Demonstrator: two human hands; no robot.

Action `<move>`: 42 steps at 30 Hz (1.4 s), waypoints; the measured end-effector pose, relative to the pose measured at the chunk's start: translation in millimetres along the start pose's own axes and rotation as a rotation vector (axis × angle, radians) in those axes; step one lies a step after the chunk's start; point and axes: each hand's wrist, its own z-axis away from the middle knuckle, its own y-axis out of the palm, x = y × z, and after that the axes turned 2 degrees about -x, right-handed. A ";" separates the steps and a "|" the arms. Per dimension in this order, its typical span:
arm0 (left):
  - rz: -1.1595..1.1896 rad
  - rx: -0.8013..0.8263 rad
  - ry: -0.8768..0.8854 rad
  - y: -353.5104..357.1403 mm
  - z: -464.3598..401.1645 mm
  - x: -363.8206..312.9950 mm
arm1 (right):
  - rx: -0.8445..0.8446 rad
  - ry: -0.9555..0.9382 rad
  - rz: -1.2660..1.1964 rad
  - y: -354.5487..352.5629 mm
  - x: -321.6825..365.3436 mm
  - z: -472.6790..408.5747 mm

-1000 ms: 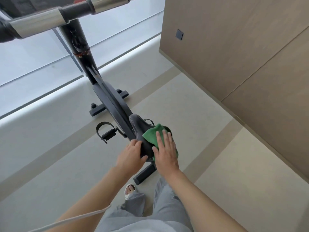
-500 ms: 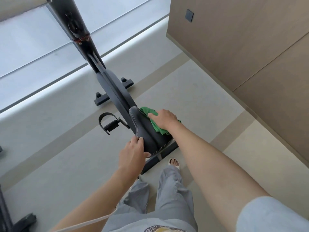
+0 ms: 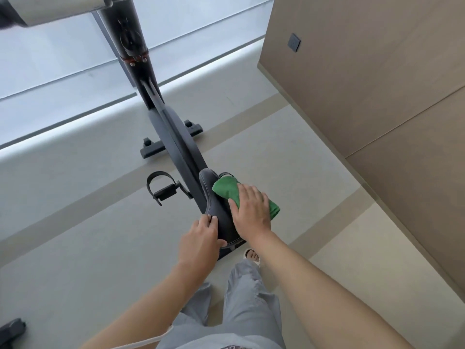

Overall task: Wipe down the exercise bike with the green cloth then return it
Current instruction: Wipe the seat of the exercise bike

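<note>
We look down along the exercise bike (image 3: 173,137) and take its black saddle (image 3: 216,210) as our landmark. The green cloth (image 3: 226,188) lies bunched across the right side of the saddle, 1 end reaching toward the saddle's nose and the other hanging off its right edge. Our right hand (image 3: 251,210) lies flat on top of the cloth, palm down, the 4 fingers straight and close together, pressing the cloth onto the saddle; the thumb lies along the saddle's top beside the cloth. Nothing is pinched or curled round.

Our left hand (image 3: 201,239) holds the saddle's left rear edge: the fingers bend over the rim and the thumb hooks the back edge, so the saddle is gripped between them.

Left of the saddle and lower, 1 pedal (image 3: 162,190) with its strap sticks out from the frame. Beyond the saddle the front stabiliser bar (image 3: 151,149) rests on the grey floor (image 3: 75,248). Right of the saddle stands a brown wall panel (image 3: 377,84). Behind the saddle we see grey trousers (image 3: 249,298) and 1 foot in a sandal (image 3: 251,255).
</note>
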 end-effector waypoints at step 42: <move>0.508 -0.228 0.018 31.2 17.1 28.3 | 0.274 -0.253 -0.150 17.7 81.4 -113.9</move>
